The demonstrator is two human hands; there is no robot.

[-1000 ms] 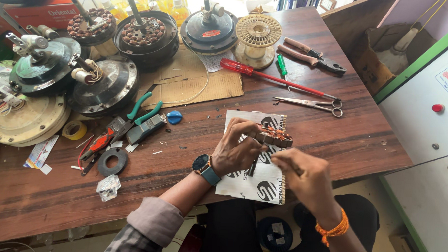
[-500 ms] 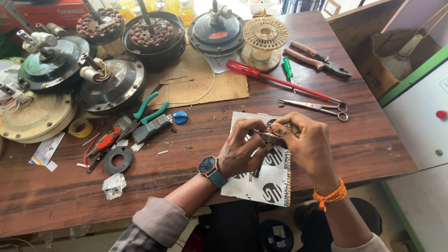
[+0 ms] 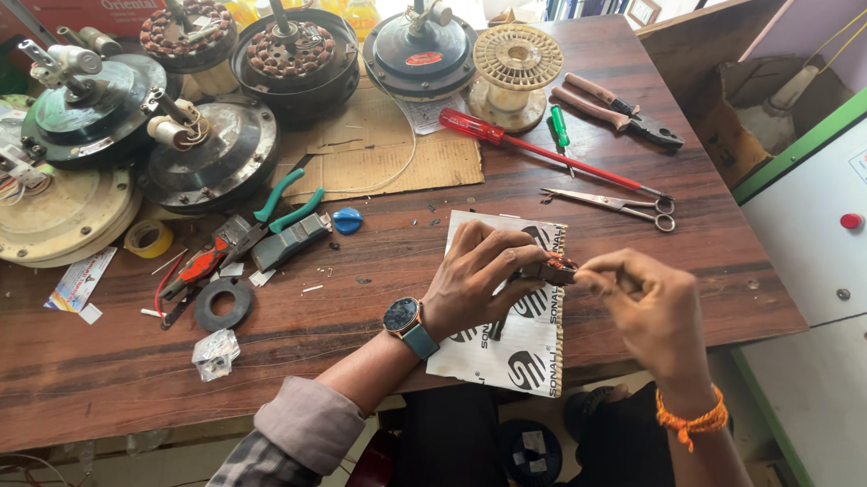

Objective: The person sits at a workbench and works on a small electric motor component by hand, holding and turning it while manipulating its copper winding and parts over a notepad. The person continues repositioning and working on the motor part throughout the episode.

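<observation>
A small dark part with reddish-brown wire [image 3: 553, 270] sits between the two hands, held above a white printed booklet [image 3: 507, 342] at the near edge of the wooden counter [image 3: 112, 376]. The left hand [image 3: 475, 279], with a blue-strapped watch [image 3: 407, 321] on its wrist, grasps the part in its fingers [image 3: 510, 251]. The right hand [image 3: 647, 309], with an orange thread band [image 3: 691, 421] at the wrist, pinches the part's right end with closed fingers [image 3: 596, 273].

Beyond the booklet lie scissors [image 3: 613, 204], a red-handled screwdriver [image 3: 542, 151], a small green screwdriver [image 3: 560, 128] and dark pliers [image 3: 625, 111]. A cream spool [image 3: 515, 69] stands near them. To the left lie green-handled pliers [image 3: 281, 205], a blue cap [image 3: 347, 220], a black ring [image 3: 223, 304] and a roll of yellow tape [image 3: 149, 237]. Several ceiling fan motors [image 3: 215, 159] crowd the far left.
</observation>
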